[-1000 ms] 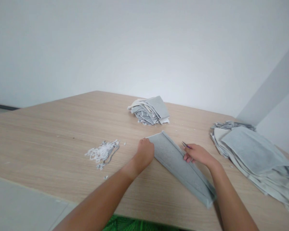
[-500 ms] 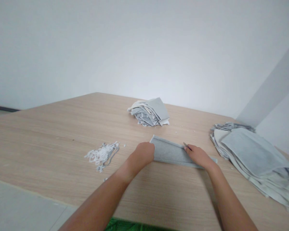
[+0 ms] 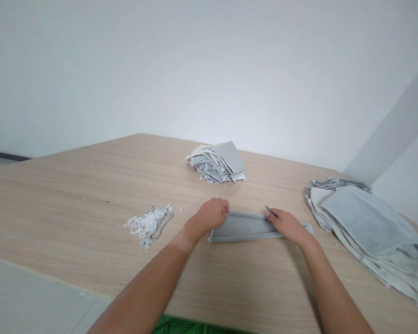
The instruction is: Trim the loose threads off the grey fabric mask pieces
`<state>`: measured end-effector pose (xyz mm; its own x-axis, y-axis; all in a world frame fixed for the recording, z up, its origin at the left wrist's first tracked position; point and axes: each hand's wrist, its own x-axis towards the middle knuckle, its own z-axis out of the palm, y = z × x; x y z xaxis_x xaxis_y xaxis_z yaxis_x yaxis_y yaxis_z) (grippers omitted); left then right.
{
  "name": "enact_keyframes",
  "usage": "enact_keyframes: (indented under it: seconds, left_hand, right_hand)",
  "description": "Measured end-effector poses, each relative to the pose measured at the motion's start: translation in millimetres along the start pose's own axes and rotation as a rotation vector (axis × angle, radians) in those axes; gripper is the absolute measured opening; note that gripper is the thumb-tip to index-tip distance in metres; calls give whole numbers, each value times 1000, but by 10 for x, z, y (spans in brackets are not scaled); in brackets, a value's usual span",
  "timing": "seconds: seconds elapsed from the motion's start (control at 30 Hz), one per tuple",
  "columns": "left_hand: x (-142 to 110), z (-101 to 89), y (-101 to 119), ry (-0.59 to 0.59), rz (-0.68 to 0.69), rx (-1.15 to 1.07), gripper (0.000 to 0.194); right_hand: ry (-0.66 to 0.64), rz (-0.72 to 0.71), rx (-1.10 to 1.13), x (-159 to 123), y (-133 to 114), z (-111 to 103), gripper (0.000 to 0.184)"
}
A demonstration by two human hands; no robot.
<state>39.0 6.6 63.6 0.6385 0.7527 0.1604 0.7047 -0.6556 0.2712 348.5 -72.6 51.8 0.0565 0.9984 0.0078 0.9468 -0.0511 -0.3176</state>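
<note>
A long grey fabric piece (image 3: pixel 249 228), with raised seams along its edges, lies across the table in front of me. My left hand (image 3: pixel 213 214) is closed on its upper left corner, the fingers pinched at the edge. At the piece's right part, my right hand (image 3: pixel 286 223) is closed around small thin-tipped snips (image 3: pixel 270 210), whose two dark points stick out past the fingers. That hand also presses on the fabric; its palm hides the snips' handles. The fabric's right end (image 3: pixel 307 227) shows beyond the wrist.
White and grey trimmed strips (image 3: pixel 149 225) lie heaped at left. Folded grey and cream fabric pieces (image 3: pixel 218 162) are piled near the wall. A larger stack of grey fabric (image 3: pixel 369 222) covers the table's right side. Something green (image 3: pixel 188 325) shows below the front edge (image 3: pixel 209 319).
My left hand has moved slightly up and right along the fabric's end, and the fabric's lower left corner now shows below it. The right hand stays nearly in place with the snips.
</note>
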Motion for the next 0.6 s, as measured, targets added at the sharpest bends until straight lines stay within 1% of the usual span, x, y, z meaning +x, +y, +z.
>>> enact_keyframes:
  seconds: [0.07,0.2,0.4,0.6]
  left_hand:
    - [45,102,-82,78,-4,55,28]
    - [80,212,-189,62,-10,85,28]
    - [114,268,-275,94,-20,67,22]
    - [139,296,-363,93,-47,-2,21]
  right_hand:
    - [-5,6,4,10,9,10,35]
    - [-17,3,31,23,25,35,35]
    - [-16,-45,61,24,11,58,36]
    - [-51,-36,112,46,15,92,37]
